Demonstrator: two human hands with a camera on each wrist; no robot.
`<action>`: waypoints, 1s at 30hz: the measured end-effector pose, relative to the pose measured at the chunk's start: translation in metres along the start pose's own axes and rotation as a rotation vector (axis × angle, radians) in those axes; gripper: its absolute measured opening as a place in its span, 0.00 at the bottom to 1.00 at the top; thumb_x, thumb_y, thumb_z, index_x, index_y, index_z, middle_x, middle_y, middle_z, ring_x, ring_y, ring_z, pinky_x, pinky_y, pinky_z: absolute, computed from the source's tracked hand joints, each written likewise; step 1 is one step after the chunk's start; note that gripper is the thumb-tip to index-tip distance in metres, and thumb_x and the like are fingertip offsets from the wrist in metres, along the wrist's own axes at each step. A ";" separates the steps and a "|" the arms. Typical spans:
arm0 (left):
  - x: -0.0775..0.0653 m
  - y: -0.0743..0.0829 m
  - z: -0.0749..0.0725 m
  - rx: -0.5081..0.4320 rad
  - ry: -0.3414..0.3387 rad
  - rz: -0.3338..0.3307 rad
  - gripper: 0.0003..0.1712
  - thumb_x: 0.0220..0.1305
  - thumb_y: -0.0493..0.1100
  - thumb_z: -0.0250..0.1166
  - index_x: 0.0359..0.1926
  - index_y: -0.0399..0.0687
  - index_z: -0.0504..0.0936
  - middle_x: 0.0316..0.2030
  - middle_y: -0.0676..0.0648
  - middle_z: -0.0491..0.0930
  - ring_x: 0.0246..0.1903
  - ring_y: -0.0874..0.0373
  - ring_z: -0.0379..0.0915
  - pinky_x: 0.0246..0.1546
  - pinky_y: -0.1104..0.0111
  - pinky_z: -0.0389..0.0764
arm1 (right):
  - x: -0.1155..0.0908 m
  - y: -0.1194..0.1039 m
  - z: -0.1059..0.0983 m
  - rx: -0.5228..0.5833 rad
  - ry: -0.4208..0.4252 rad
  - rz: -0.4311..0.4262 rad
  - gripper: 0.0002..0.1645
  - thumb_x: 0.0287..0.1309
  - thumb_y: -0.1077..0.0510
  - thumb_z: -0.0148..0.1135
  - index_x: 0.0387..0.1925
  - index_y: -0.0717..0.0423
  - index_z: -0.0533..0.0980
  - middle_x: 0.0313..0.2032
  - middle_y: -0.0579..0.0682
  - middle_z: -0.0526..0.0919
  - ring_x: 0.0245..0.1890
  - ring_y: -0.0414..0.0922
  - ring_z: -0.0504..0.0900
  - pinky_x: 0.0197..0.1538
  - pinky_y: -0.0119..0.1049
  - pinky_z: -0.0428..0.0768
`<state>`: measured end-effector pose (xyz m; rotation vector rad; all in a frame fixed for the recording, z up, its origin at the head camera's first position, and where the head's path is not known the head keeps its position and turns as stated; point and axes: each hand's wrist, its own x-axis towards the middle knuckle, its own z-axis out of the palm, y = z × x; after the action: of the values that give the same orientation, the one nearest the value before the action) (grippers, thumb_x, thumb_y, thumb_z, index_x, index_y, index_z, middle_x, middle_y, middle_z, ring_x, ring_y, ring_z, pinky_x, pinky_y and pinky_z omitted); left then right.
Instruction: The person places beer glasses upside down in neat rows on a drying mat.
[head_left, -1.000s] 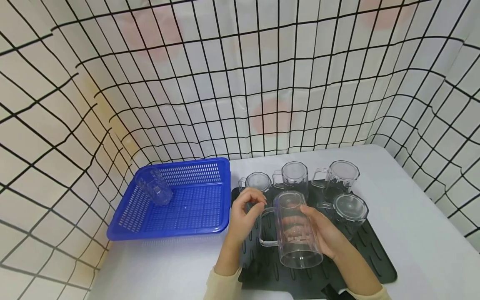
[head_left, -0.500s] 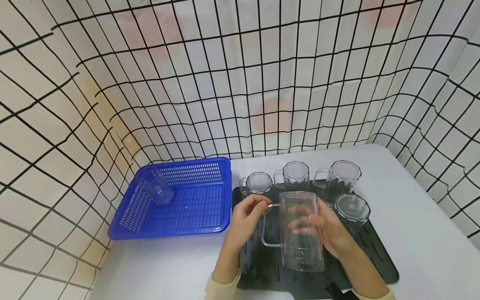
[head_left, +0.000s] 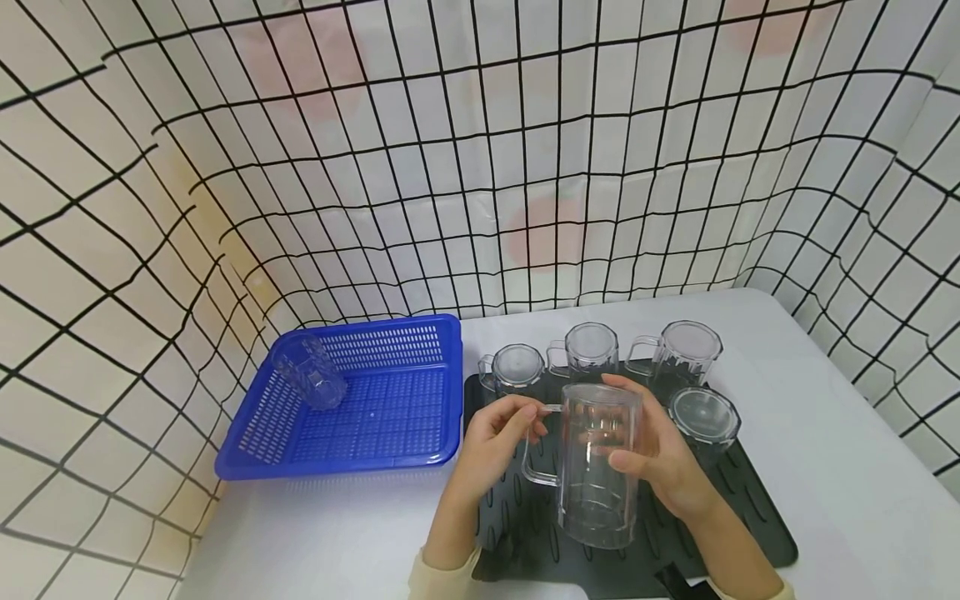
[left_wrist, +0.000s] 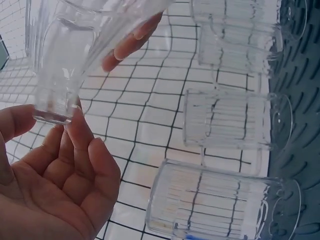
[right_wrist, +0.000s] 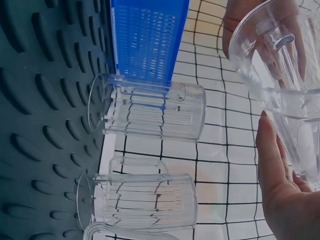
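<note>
In the head view my right hand (head_left: pixel 660 454) grips a clear faceted mug (head_left: pixel 598 475) by its body, thumb on the near side and fingers behind. My left hand (head_left: pixel 495 442) pinches the upper part of the mug's handle (head_left: pixel 542 479) between thumb and fingertips. The mug is held over a dark ridged drying mat (head_left: pixel 525 533). Up close in the left wrist view, the thumb and fingers of my left hand (left_wrist: pixel 65 180) meet at the handle. The right wrist view has my right hand (right_wrist: pixel 287 200) cupped against the mug's side (right_wrist: pixel 280 105).
Several similar clear mugs stand at the mat's back and right, among them a back-left mug (head_left: pixel 517 367), a back-right mug (head_left: pixel 684 354) and a right-hand mug (head_left: pixel 703 421). A blue basket (head_left: pixel 337 468) at left holds a clear mug (head_left: pixel 311 373). A grid-patterned sheet (head_left: pixel 480 167) encloses the table.
The mug has turned in my right hand, its lower end swinging slightly left. My right thumb has moved down along the mug's side. My left fingertips have come onto the handle.
</note>
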<state>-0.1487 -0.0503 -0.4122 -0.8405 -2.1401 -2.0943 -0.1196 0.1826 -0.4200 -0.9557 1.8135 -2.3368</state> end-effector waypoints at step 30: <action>0.001 -0.013 0.010 -0.253 -0.177 0.006 0.17 0.72 0.39 0.50 0.34 0.24 0.67 0.26 0.25 0.66 0.29 0.64 0.72 0.35 0.72 0.76 | -0.010 0.009 -0.007 -0.256 -0.066 -0.200 0.61 0.36 0.77 0.69 0.71 0.70 0.46 0.60 0.55 0.69 0.53 0.46 0.77 0.49 0.35 0.79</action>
<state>-0.1514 -0.0395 -0.4246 -1.0925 -1.9683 -2.4071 -0.1183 0.1895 -0.4331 -1.2845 2.1175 -2.1798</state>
